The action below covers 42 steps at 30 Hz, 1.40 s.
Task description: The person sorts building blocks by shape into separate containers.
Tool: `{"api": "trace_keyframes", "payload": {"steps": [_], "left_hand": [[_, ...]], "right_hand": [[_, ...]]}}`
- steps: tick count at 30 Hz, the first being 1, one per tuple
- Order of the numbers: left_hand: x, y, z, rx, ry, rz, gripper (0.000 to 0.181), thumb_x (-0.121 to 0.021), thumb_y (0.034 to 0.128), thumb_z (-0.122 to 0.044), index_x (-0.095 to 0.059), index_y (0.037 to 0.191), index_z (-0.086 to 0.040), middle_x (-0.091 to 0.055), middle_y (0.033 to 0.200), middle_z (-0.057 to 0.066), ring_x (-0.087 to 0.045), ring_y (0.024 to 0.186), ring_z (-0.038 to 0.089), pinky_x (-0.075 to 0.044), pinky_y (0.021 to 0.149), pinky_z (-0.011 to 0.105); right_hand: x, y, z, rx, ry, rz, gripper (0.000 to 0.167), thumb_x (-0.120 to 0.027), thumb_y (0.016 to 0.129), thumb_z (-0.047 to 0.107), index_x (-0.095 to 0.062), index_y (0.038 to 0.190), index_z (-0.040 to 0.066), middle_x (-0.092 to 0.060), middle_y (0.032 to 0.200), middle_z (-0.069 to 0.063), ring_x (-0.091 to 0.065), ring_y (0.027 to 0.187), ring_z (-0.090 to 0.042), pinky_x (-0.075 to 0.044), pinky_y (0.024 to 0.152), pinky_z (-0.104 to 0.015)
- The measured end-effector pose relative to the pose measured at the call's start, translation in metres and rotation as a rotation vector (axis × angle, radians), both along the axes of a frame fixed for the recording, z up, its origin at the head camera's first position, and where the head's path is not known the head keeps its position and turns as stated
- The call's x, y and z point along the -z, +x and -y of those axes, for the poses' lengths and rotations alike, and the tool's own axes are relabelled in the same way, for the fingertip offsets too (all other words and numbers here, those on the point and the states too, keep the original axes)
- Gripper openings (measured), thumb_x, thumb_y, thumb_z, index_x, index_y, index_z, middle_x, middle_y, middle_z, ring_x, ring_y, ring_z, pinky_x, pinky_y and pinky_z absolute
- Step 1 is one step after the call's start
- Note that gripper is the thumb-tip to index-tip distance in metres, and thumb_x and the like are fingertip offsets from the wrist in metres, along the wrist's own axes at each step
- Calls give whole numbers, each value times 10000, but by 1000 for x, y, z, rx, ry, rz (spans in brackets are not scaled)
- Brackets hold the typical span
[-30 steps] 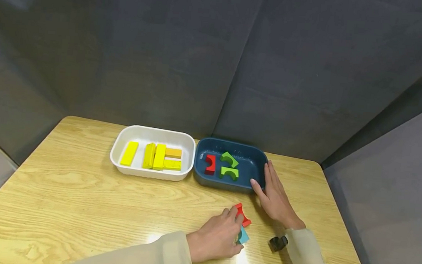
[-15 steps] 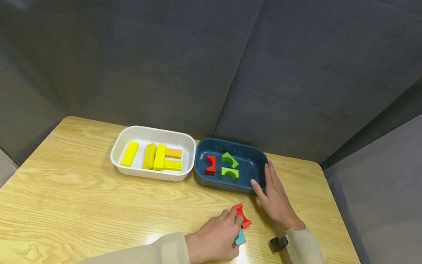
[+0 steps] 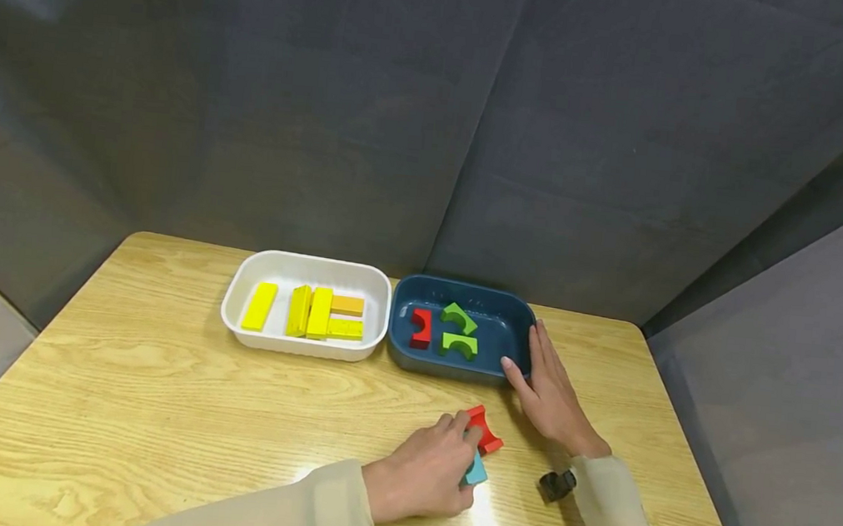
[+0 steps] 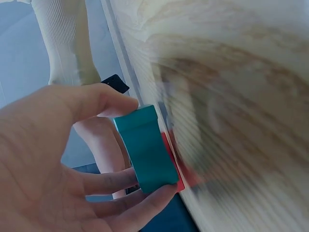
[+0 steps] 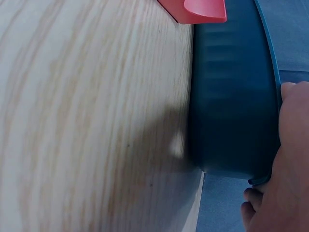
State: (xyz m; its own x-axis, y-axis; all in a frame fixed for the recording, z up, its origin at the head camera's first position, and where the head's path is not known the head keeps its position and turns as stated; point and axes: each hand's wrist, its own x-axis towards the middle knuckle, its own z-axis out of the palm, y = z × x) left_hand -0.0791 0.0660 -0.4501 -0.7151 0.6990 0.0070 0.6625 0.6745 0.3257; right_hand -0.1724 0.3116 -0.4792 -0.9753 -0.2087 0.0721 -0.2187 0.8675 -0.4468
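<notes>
My left hand point(image 3: 427, 471) pinches a teal arch-shaped block point(image 4: 147, 152) between thumb and fingers, low over the table. Right beside it, a red arch block point(image 3: 485, 431) lies with its hollow facing right, close to the left fingertips. My right hand point(image 3: 556, 396) rests at the right end of a dark blue tray point(image 3: 450, 372), its fingers fairly straight along the outside and the thumb on the near rim. Inside that tray lie another red arch block point(image 3: 421, 329) and two green arch blocks point(image 3: 458, 345). Part of the teal block is hidden by the left hand in the head view.
A white tray point(image 3: 301, 348) stands left of the blue one, almost touching it. It holds several yellow blocks point(image 3: 259, 306) and an orange-yellow one point(image 3: 347, 306). A dark cloth wall point(image 3: 328, 121) rises behind the wooden table point(image 3: 213, 412).
My left hand has shifted slightly left, and the teal block has moved with it, away from the right. The right hand and both trays have stayed in place.
</notes>
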Motion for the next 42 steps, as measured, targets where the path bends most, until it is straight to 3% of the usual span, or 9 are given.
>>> {"api": "trace_keyframes", "payload": {"steps": [9, 16, 24, 30, 42], "left_hand": [[0, 4, 7, -7, 7, -25, 517, -824, 878, -338, -653, 1276, -55, -597, 1158, 67, -513, 840, 127, -457, 587, 157], [-3, 1, 18, -26, 30, 36, 618, -821, 888, -309, -614, 1390, -15, -602, 1196, 83, -541, 908, 142, -525, 673, 190], [-4, 1, 30, -46, 58, 15, 607, -825, 884, -309, -623, 1380, -23, -597, 1167, 75, -527, 885, 141, -511, 660, 188], [-4, 2, 37, -64, 67, 23, 649, -827, 888, -320, -607, 1424, -26, -611, 1238, 89, -583, 967, 154, -574, 738, 213], [-17, -11, 53, -129, 118, 21, 644, -812, 909, -340, -601, 1420, -9, -596, 1289, 115, -604, 1078, 211, -613, 842, 292]], "right_hand": [[1, 0, 0, 6, 6, 5, 893, -426, 1125, 567, -42, 1718, 19, 55, 1807, -126, -78, 1642, -452, -146, 1276, -712], [-1, 1, 1, 4, -6, -11, 885, -436, 1127, 555, -63, 1716, 9, 10, 1803, -171, -95, 1637, -462, -156, 1269, -719], [-1, 0, 0, 2, 1, -7, 884, -419, 1132, 556, -45, 1714, 6, 40, 1804, -158, -82, 1637, -466, -149, 1271, -717], [-2, 0, 0, -5, -6, 2, 887, -424, 1132, 553, -30, 1716, 15, 63, 1805, -132, -72, 1640, -459, -146, 1274, -712], [-2, 1, 0, -12, -8, 6, 880, -424, 1134, 547, -42, 1714, 7, 48, 1805, -144, -53, 1650, -431, -132, 1286, -696]]}}
